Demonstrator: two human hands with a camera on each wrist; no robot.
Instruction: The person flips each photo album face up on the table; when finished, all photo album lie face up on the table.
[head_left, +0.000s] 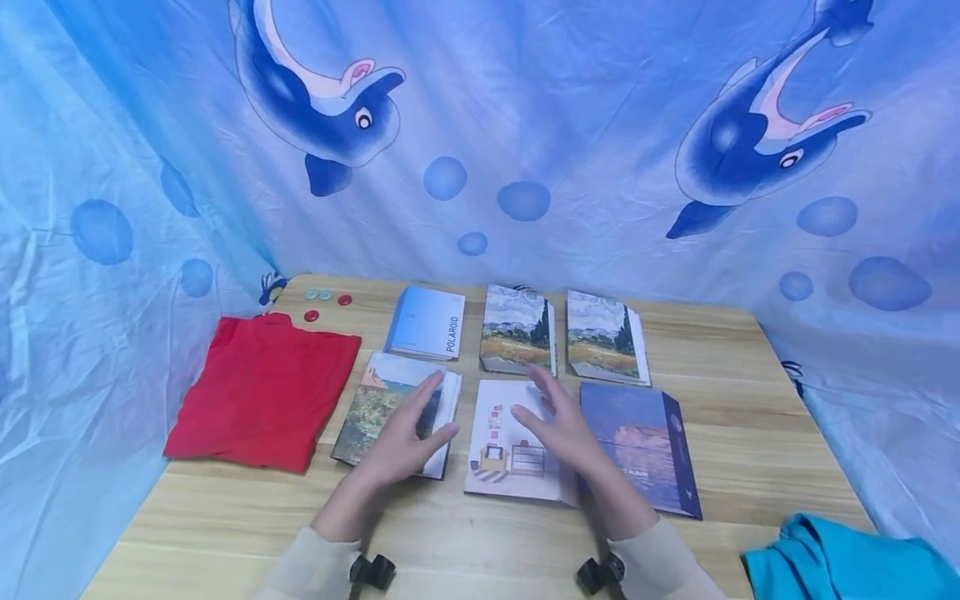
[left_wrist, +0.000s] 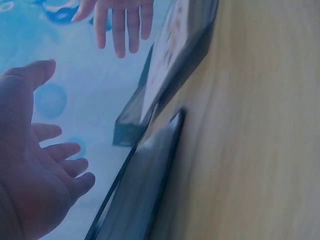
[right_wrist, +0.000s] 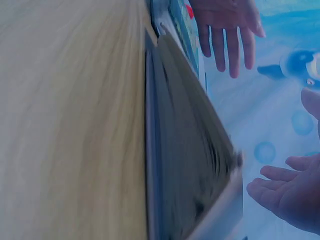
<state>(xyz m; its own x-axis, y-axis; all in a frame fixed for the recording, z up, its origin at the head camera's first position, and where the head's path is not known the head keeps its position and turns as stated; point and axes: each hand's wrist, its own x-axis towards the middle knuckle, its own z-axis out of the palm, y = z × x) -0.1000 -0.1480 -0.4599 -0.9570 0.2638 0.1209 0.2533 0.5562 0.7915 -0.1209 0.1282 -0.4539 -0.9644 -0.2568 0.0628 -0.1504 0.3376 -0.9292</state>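
Observation:
Both my hands hover over the front row of albums, palms turned toward each other and fingers extended. The left hand [head_left: 405,442] is above an album with a painted garden cover [head_left: 375,392]; its thumb points inward. The right hand [head_left: 566,425] hangs over the right part of a pale album with a drawn room scene [head_left: 487,475], beside a blue-purple seascape album [head_left: 637,425]. In the left wrist view, the left hand [left_wrist: 40,170] has nothing in its grasp. The right wrist view likewise shows the right hand [right_wrist: 295,190] holding nothing.
Behind stand a blue POLAROID album [head_left: 427,321] and two matching landscape albums [head_left: 513,329] [head_left: 600,333]. A red cloth [head_left: 262,392] lies at left, with several small red and green discs [head_left: 344,300] beyond it. Teal cloth [head_left: 847,558] sits at the front right corner.

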